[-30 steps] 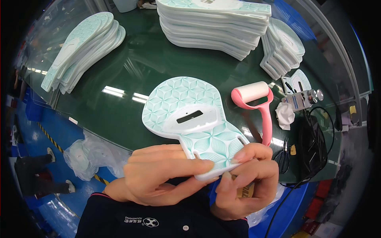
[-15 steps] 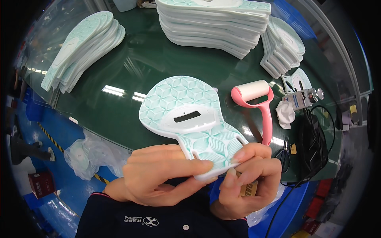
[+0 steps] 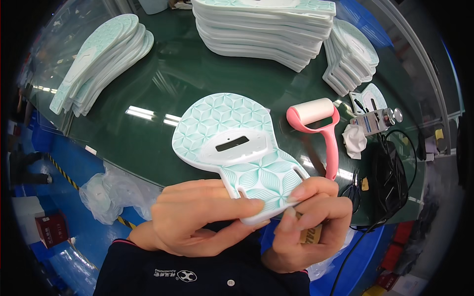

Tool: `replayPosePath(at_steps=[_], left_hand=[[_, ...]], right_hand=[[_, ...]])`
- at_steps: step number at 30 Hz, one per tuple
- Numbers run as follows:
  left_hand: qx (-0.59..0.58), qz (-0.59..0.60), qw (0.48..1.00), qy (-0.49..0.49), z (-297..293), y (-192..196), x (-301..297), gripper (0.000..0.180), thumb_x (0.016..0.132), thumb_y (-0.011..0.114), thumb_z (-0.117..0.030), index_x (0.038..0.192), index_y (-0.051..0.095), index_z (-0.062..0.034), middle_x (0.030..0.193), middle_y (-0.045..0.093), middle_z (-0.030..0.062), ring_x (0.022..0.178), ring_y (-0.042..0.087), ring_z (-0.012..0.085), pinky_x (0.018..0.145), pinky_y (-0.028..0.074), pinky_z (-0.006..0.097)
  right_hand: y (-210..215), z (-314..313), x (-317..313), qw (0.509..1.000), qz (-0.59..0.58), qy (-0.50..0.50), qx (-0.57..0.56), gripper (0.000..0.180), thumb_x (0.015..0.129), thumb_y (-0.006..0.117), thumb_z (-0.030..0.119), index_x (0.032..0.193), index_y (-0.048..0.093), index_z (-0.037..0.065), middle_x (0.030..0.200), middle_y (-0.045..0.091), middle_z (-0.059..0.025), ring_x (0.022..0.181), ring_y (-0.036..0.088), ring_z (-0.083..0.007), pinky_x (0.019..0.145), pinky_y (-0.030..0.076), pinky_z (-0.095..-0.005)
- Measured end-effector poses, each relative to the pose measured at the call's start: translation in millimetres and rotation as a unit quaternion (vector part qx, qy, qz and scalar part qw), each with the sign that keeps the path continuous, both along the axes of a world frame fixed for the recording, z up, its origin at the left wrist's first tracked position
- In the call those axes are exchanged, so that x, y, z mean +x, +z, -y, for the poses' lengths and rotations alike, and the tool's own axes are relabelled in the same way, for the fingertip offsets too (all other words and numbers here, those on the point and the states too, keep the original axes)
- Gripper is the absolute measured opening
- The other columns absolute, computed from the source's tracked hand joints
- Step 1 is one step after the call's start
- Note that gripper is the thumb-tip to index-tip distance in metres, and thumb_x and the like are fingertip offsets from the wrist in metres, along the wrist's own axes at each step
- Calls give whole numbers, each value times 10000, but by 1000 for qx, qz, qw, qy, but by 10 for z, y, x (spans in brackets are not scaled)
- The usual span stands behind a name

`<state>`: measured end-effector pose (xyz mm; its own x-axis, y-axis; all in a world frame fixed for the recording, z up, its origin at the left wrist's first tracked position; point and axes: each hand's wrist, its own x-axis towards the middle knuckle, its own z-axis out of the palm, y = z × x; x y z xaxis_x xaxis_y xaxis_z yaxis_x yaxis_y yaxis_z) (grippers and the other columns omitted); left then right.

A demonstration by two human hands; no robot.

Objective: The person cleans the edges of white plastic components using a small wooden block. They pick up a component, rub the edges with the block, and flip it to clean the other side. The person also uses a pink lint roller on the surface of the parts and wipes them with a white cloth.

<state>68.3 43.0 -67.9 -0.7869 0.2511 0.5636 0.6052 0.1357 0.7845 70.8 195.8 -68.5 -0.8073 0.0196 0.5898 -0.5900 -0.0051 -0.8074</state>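
A white plastic panel [image 3: 259, 170] with a turquoise petal pattern, a rounded far end and a narrower near end, lies tilted in front of me. My left hand [image 3: 200, 217] grips its near left corner, thumb on top and fingers beneath. At the near right corner, my right hand [image 3: 313, 224] is closed, a finger pressing the panel's edge. Between the fingers of that hand shows a small tan piece [image 3: 311, 235] with dark print; its kind is mostly hidden. Beyond the right hand rests a pink-handled roller [image 3: 330, 143] with a white cylinder.
Stacks of similar panels stand at the far left [image 3: 101, 64], far middle [image 3: 261, 37] and far right [image 3: 350, 56] of the green table [image 3: 158, 98]. At right are a bottle [image 3: 370, 123], a crumpled white wipe [image 3: 354, 140], a black pouch [image 3: 387, 185] and cables. Plastic bags [image 3: 118, 192] hang at left.
Both hands stay almost still on the panel; the right thumb and the tan piece have shifted slightly to the right. At the far left, a person's legs have moved.
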Motion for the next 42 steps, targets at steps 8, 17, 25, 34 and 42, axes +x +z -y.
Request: replayPosePath(at_steps=[8,17,25,34,42], left_hand=[[152,179,968,-84,36,34,43,360,664,646,-36,987,514,53,872,580,174,764,584,179,683,454,264],[163,195,960,-114,-1,71,27,379,682,606,27,1043,496,65,883,588,158,781,577,128,673,454,214],[154,155,971,-97,-26,66,40,321,706,577,-23,984,499,116,808,584,214,734,585,165,657,460,241],[163,149,973,-66,-53,38,41,310,670,605,3,965,540,76,786,601,165,700,588,133,620,464,218],[150,157,975,-41,-81,45,65,257,708,563,-67,901,545,101,728,588,197,677,584,170,621,462,248]], right_hand=[[40,76,-34,997,-32,14,-62,243,540,610,-70,730,500,33,596,508,-35,771,489,-200,573,366,-220],[54,110,-34,998,-35,12,-55,251,529,617,-67,726,503,36,557,510,-45,766,470,-173,561,358,-210],[62,131,-48,997,-49,6,-60,263,521,628,-70,731,508,32,559,509,-59,770,469,-151,529,356,-194],[70,149,-31,999,-35,-31,-27,271,489,632,-88,700,509,30,616,519,-83,694,487,-145,481,361,-195],[77,160,-5,998,-35,-54,1,284,464,645,-82,685,521,47,646,519,-113,655,489,-137,484,370,-197]])
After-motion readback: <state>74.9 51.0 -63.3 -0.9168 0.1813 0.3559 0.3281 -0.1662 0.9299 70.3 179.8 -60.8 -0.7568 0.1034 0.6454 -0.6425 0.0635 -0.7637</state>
